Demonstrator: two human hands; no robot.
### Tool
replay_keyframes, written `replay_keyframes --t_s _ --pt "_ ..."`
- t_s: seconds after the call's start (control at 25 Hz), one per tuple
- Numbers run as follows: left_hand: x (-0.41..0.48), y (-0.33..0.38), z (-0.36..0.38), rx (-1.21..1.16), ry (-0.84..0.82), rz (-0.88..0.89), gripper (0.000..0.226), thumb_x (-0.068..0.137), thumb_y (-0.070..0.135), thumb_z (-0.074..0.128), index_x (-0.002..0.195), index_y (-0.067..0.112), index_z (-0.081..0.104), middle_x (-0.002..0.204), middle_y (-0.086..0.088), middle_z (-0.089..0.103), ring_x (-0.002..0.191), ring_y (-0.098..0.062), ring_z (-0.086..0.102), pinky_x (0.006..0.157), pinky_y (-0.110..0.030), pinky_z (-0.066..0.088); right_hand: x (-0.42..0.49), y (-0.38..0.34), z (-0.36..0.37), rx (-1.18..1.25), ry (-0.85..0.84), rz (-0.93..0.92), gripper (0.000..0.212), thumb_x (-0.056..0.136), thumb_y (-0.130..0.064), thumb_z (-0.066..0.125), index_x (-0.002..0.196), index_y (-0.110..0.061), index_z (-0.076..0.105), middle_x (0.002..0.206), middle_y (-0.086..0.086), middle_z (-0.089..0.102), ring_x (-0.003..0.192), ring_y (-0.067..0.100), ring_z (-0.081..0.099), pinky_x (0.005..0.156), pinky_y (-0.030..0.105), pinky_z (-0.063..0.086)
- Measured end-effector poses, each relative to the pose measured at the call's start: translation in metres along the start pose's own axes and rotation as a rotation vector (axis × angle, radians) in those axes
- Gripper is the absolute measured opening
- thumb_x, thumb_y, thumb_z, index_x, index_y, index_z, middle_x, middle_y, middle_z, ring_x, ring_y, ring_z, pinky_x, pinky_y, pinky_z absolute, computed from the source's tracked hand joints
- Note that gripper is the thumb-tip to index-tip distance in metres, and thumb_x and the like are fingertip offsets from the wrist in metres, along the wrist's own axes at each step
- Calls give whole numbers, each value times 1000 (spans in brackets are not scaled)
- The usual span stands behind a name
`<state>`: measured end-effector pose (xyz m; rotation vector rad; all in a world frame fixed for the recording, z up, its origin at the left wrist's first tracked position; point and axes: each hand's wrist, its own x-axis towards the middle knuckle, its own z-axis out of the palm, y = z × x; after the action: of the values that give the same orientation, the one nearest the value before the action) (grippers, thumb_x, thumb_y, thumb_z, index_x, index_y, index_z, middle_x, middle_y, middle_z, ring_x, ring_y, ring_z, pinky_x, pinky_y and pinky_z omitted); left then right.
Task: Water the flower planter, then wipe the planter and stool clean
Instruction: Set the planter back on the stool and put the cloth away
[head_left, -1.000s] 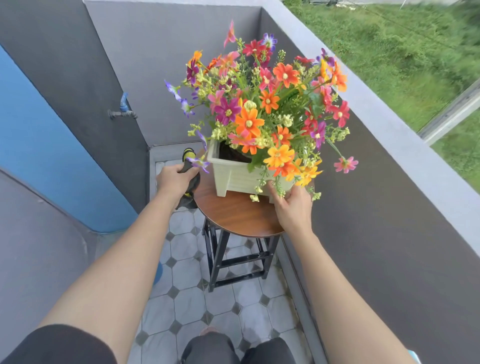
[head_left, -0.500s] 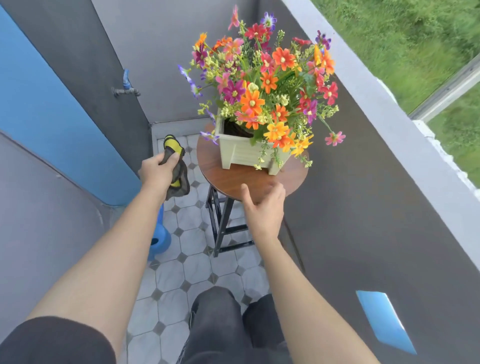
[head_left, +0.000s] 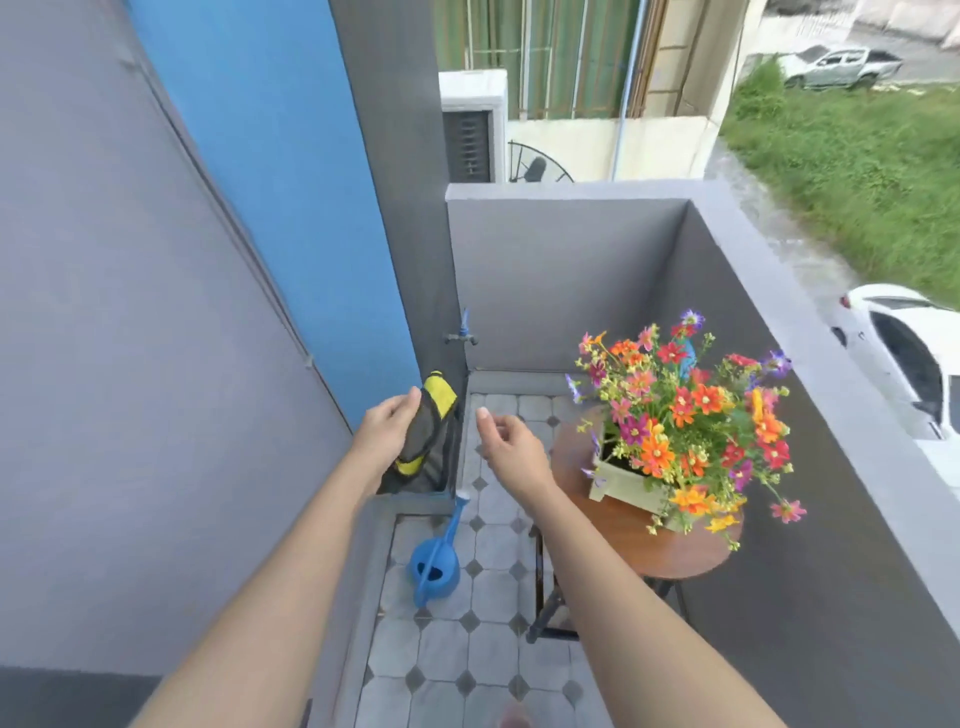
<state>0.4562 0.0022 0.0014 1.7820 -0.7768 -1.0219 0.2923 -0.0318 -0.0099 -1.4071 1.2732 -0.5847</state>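
Flower planter (head_left: 626, 486) upright on round stool (head_left: 675, 551)

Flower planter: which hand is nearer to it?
Right. The right hand hangs open just left of the planter; the left hand holds the cloth farther left.

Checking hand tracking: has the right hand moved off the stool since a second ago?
Yes. The right hand has left the planter and stool, and now hangs open in the air to their left, near the cloth held by the left hand.
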Motion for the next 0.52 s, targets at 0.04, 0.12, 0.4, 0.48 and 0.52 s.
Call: replay_keyframes --t_s 0.04,0.12,0.4,0.48,0.52 --pt "-1 20 -5 -2 6 39 40 85 56 52 101 22 66 105 0 69 100 -19 63 93 -38 48 5 -19 0 78 -54 -11 38 93 -57 44 96 -21 55 97 -4 59 86 14 63 84 31 49" --pt "-3 69 -6 20 10 135 24 92 45 50 88 23 60 94 -1 66 90 -20 61 81 -33 46 13 -58 -10 192 -89 -73 39 93 -56 43 95 -20 58 94 -2 60 71 8 62 80 30 50" --pt "-24 244 85 55 -293 569 29 94 11 39 98 17 67 99 3 66 94 -6 60 83 -17 43 -5 -141 -150 513 170 -296 45 98 -49 42 105 -9 62 94 6 67 73 15 63 68 25 53" --pt "-48 284 138 187 -446 721 32 92 11 40 99 18 71 97 10 67 92 1 59 81 -11 43 -30 -141 -207 688 253 -331 50 96 -54 39 109 -12 63 97 3 70 78 17 69 72 27 56" --pt "-61 300 166 275 -498 810 32 90 12 43 101 21 72 101 10 68 95 -1 59 84 -14 44 -45 -136 -234 781 300 -351 51 95 -56 38 111 -14 62 100 3 70 83 19 69 76 30 57"
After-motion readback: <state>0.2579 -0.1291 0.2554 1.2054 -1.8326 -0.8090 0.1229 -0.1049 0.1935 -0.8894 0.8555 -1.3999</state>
